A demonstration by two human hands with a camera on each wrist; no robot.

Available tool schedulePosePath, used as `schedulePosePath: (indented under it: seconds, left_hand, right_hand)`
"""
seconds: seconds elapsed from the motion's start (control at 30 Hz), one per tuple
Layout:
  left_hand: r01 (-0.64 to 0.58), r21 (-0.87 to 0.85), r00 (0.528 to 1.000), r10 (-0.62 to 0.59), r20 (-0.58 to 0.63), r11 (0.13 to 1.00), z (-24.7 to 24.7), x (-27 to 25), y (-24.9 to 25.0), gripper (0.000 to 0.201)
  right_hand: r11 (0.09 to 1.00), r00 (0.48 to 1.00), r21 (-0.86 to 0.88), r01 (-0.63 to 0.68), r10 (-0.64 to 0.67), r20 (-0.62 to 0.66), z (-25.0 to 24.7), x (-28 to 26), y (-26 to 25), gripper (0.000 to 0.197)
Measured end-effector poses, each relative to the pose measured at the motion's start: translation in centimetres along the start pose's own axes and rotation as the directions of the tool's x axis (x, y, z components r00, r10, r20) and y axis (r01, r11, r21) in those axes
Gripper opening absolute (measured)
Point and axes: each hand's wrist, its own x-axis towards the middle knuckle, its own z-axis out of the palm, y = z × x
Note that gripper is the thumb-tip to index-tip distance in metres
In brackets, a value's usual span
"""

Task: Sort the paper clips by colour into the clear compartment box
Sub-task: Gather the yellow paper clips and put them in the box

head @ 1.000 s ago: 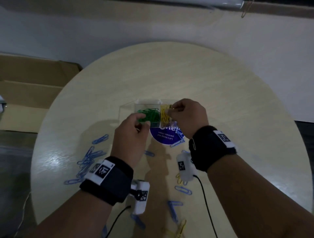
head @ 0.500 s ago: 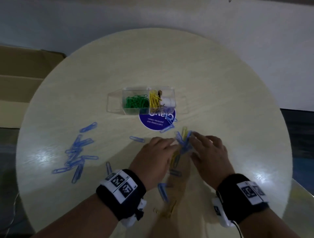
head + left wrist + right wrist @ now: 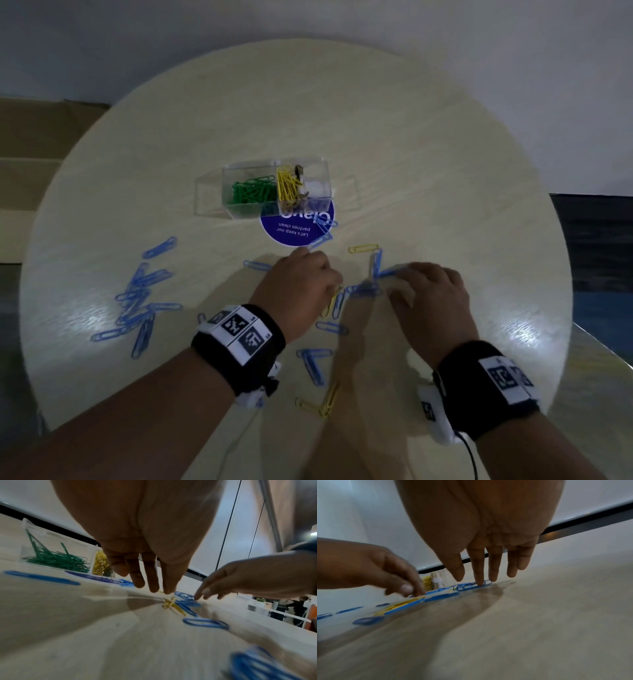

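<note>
The clear compartment box (image 3: 227,171) stands at mid-table, with green clips (image 3: 253,193) in its left cell and yellow clips (image 3: 286,186) in the one beside it. Between my hands lies a small mixed heap: blue clips (image 3: 364,289) and yellow clips (image 3: 171,604). My left hand (image 3: 308,284) hovers over the yellow ones with straight fingers (image 3: 150,585) pointing down, holding nothing. My right hand (image 3: 424,294) has straight fingers too, and one fingertip (image 3: 479,582) presses on linked blue clips (image 3: 471,586). One yellow clip (image 3: 363,248) lies alone beyond the heap.
A pile of blue clips (image 3: 140,301) lies at the table's left. More blue (image 3: 313,363) and yellow clips (image 3: 325,401) lie near me. A round blue sticker (image 3: 294,233) sits under the box's front. Brown cardboard (image 3: 27,171) lies left of the round table.
A second ago both hands were at the box. They have since come down to the mixed heap near me and spread it a little.
</note>
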Motion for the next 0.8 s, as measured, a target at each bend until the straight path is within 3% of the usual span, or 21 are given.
schedulePosePath:
  seconds: [0.13,0.2,0.3,0.37,0.53,0.67,0.73,0.8]
  left_hand:
    - [0.061,-0.010,0.998,-0.061,-0.008,0.998,0.5,-1.7,-0.8,0.014]
    - [0.122,-0.041,0.992,-0.123,-0.030,0.992,0.2,-1.8,-1.4,0.021]
    - [0.226,-0.153,0.971,-0.235,-0.048,0.962,-0.3,-2.0,-1.6,0.033]
    - [0.275,-0.172,0.955,-0.289,-0.062,0.946,-0.5,-2.3,-1.6,0.030]
    - [0.283,-0.044,0.959,-0.283,0.015,0.958,-0.6,-2.7,-1.7,0.009]
    - [0.295,0.117,0.947,-0.306,0.096,0.948,-1.2,-2.1,-1.1,0.014]
    - [0.269,0.184,0.942,-0.298,0.155,0.945,-1.7,-2.4,-0.7,0.013]
    - [0.239,0.157,0.960,-0.257,0.110,0.958,-2.0,-3.3,-0.7,0.012]
  right_hand:
    - [0.999,0.994,0.011,-0.038,0.039,-0.097,-1.4,2.8,-0.6,0.037]
    - [0.997,0.993,0.066,0.044,-0.036,-0.114,-2.2,4.4,-1.4,0.032]
    - [0.983,0.986,0.093,0.159,-0.163,0.037,-2.7,6.5,-3.1,0.027]
    - [0.986,0.974,0.050,0.159,-0.165,0.155,-2.4,7.6,-3.8,0.028]
    - [0.994,0.966,0.058,0.089,-0.101,0.238,-1.9,8.9,-4.2,0.020]
    - [0.996,0.960,0.033,0.086,-0.091,0.265,-1.4,9.5,-4.7,0.015]
    - [0.990,0.966,0.032,0.135,-0.139,0.218,-1.5,9.1,-4.6,0.023]
    - [0.979,0.975,0.107,0.171,-0.184,0.122,-2.4,7.8,-4.6,0.014]
